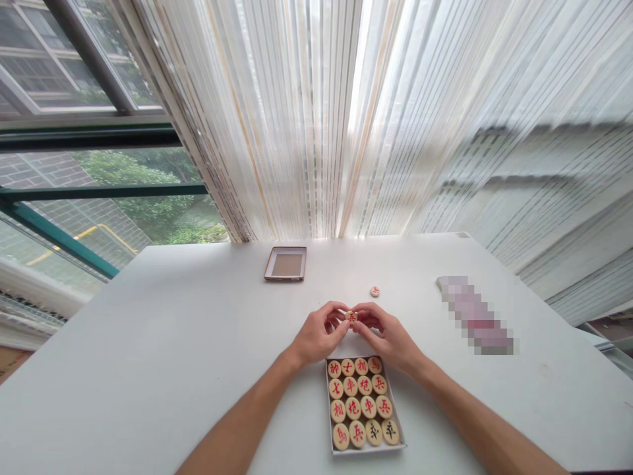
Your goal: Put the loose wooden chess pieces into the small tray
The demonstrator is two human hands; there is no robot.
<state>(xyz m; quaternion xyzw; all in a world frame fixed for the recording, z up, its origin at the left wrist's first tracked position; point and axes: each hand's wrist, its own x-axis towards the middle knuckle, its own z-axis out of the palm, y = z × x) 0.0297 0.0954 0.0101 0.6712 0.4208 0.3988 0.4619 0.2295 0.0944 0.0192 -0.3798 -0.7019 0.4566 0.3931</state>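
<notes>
My left hand [319,334] and my right hand [384,335] meet above a white table [173,349], fingertips pinched together on one round wooden chess piece [351,316] with a red character. Just below my hands lies an open white box [401,441] filled with several round pieces [361,404], most marked in red and two in black. One more loose piece [375,291] with a red character lies on the table beyond my right hand.
A shallow brown-rimmed box lid [285,264] lies near the table's far edge. A blurred-out flat object [475,315] sits to the right. White striped curtains [376,119] hang behind the table, with a window [93,178] at the left.
</notes>
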